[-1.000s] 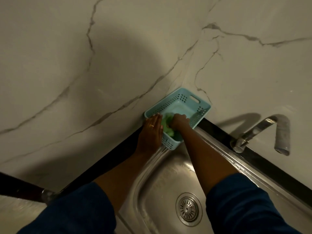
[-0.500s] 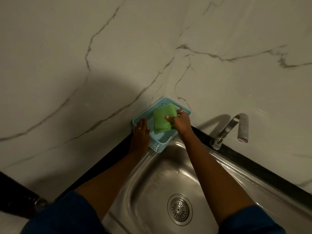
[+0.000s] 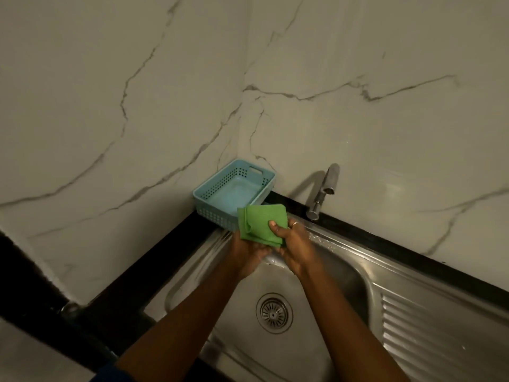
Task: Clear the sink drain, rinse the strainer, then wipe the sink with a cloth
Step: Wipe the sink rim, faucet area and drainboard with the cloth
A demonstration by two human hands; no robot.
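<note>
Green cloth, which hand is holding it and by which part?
The right hand pinches the green cloth at its near right edge, thumb on top; the left hand lies under it, fingers hidden.

head view, close, downward over sink (image 3: 413, 307)

The fingers of your left hand (image 3: 249, 256) lie hidden under the green cloth (image 3: 259, 221), so their grip cannot be told. The cloth also covers the near corner of the blue basket (image 3: 214, 194). The sink (image 3: 413, 312) runs off the right and bottom edges. What lies in the strainer (image 3: 274, 312) is too dim to tell.
</note>
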